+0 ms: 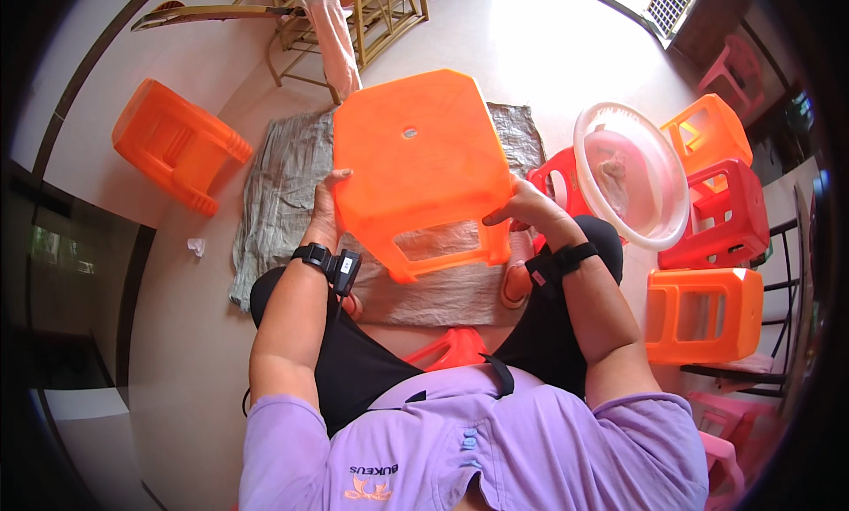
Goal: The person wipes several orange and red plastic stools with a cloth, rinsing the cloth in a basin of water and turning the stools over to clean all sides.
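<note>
Between my two hands is an orange plastic stool point(418, 159), its square seat with a small center hole turned up towards me. My left hand point(328, 202) grips the stool's left edge, thumb on top. On the opposite side, my right hand point(530, 206) grasps the right edge near a front corner, its thumb on the side. The stool's open side frame and legs point towards my lap. Beneath it a wrinkled grey woven sheet point(278, 206) is spread on the floor. The fingers under the stool's edges are mostly hidden.
A white plastic basin point(670, 225) holding a cloth point(613, 179) rests on a red stool point(564, 179) to the right. Beyond it stand a red stool point(753, 206) and orange stools point(746, 315). Another orange stool point(172, 143) lies at left. A bamboo chair point(361, 26) stands ahead.
</note>
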Available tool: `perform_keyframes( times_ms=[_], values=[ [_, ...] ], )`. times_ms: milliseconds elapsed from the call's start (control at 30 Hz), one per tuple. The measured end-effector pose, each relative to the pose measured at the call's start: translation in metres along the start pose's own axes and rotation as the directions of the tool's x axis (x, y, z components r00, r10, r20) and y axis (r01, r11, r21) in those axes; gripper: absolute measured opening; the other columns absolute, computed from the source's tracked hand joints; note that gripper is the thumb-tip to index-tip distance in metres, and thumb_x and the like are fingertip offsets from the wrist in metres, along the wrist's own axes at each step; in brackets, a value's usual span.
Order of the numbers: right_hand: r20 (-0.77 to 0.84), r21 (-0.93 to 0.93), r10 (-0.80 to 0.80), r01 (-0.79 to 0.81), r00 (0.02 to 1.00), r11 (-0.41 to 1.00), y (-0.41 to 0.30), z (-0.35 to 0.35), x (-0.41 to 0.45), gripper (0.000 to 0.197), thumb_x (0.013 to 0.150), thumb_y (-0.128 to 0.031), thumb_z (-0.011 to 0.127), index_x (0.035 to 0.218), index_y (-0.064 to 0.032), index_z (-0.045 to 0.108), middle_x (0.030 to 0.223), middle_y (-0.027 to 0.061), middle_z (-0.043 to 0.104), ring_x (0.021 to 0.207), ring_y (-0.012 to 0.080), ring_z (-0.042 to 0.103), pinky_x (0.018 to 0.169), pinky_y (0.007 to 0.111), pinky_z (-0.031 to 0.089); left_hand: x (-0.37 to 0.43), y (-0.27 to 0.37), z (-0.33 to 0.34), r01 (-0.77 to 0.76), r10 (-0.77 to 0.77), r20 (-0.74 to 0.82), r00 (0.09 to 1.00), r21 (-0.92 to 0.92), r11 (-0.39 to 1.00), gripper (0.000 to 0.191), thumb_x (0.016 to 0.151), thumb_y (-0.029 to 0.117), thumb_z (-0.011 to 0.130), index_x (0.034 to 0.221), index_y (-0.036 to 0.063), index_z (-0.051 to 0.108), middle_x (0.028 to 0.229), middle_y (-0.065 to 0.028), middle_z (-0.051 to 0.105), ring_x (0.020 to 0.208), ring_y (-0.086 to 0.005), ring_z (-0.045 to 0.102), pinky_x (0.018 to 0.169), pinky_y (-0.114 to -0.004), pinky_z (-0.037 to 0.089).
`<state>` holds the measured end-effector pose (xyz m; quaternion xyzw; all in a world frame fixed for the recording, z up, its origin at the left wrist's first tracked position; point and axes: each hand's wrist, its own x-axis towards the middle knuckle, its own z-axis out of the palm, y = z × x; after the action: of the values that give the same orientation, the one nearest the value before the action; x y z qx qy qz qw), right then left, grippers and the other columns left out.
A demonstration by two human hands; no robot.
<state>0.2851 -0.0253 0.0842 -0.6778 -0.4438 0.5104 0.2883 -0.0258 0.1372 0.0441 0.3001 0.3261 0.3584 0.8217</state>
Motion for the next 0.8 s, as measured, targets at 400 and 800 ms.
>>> perform_keyframes(
  times_ms=[400, 800],
  values=[
    [0.086, -0.46, -0.025, 0.062, 0.996, 0.886, -0.013, 0.001, -0.02, 0.058, 0.059, -0.028, 0.083, 0.11, -0.0086, 0.063, 0.085, 0.009, 0.068, 0.072, 0.022, 0.064, 0.057, 0.036, 0.05, 0.011, -0.004, -0.011, -0.047, 0.077, -0.111, 0.991, 0.245, 0.968, 0.059, 0.072, 0.041, 0.069, 0.112, 0.0001, 0.059, 0.104, -0.0117, 0.064, 0.092, -0.0228, 0.06, 0.083, -0.037, 0.048],
    [-0.228, -0.518, -0.423, 0.259, 0.877, 0.816, -0.096, 0.019, -0.047, 0.047, 0.079, -0.04, 0.068, 0.107, -0.0023, 0.064, 0.1, 0.0165, 0.064, 0.092, 0.0309, 0.063, 0.078, 0.039, 0.049, -0.011, 0.007, -0.014, 0.018, 0.257, -0.323, 0.911, 0.653, 0.757, 0.052, 0.071, 0.051, 0.071, 0.097, 0.0052, 0.068, 0.078, -0.0038, 0.061, 0.061, -0.0099, 0.052, 0.054, -0.023, 0.039]
  ],
)
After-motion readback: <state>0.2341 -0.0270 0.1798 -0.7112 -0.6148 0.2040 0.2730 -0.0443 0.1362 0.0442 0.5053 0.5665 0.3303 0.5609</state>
